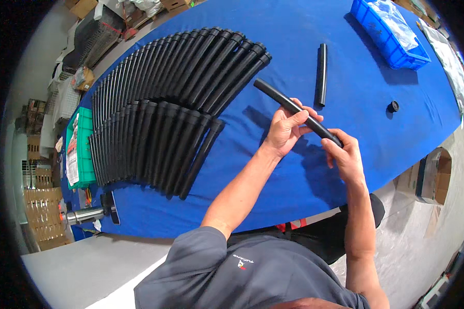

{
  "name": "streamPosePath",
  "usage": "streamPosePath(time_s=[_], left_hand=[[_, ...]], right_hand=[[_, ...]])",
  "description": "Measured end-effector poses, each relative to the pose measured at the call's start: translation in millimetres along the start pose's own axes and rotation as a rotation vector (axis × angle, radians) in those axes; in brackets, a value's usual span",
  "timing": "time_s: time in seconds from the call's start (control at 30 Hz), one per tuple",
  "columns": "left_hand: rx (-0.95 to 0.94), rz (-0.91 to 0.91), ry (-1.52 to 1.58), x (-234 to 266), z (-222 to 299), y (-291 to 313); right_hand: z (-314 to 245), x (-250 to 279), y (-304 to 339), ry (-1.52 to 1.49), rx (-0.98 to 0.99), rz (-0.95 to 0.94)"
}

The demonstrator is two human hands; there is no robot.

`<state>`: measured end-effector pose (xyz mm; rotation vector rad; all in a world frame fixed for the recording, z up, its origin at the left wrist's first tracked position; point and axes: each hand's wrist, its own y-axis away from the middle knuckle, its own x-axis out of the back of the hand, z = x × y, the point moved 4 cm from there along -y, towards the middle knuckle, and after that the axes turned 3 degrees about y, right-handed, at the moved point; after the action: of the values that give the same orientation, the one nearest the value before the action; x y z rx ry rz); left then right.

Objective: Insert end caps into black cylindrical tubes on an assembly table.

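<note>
A slim black tube is held slantwise above the blue cloth. My left hand is wrapped round its middle, the thumb lying along the top. At the tube's near right end, my right hand grips it with thumb and fingers; whether a small cap sits under those fingers is hidden. Beyond my hands, a second black tube lies alone on the cloth. A small round black cap rests to the right. Two long rows of black tubes with collared ends fan out on the left.
The blue cloth covers a large table. A blue crate with clear plastic bags stands far right. At the left edge are a green crate and a metal flask. An open cardboard box sits on the floor at right.
</note>
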<state>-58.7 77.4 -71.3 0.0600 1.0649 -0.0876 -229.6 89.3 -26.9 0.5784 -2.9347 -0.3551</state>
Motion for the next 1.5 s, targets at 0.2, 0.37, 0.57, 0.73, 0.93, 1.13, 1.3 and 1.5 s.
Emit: streamPosePath(time_s=[0.2, 0.37, 0.57, 0.73, 0.93, 1.13, 1.3, 1.5], left_hand=[[0.016, 0.076, 0.002, -9.8, -1.2, -2.8], [0.045, 0.026, 0.016, -3.8, 1.0, -5.9], [0.019, 0.035, 0.005, -3.3, -1.8, -5.6], [-0.014, 0.023, -0.004, -6.1, -5.1, -5.6], [-0.006, 0.037, -0.001, -6.2, -4.8, 0.7], [0.023, 0.08, -0.003, -6.2, -0.4, -3.8], [0.038, -0.002, 0.045, -4.5, -2.3, -6.8], [0.002, -0.02, 0.095, -4.8, -5.5, -5.3]], right_hand=[[-21.7, -1.4, 7.3, 0.686, 0.548, 0.224], [-10.4, -0.4, 1.8, 0.339, 0.228, 0.104], [-2.9, -2.0, 1.5, 0.188, 0.024, 0.028], [5.5, 3.1, 0.0, 0.183, 0.075, 0.041], [9.3, 4.4, 2.0, 0.185, 0.081, 0.067], [-11.2, -12.1, 6.0, 0.835, 0.679, 0.307], [-0.4, -2.4, 1.8, -0.029, -0.069, -0.024], [1.4, 0.6, 1.5, 0.147, 0.052, 0.049]])
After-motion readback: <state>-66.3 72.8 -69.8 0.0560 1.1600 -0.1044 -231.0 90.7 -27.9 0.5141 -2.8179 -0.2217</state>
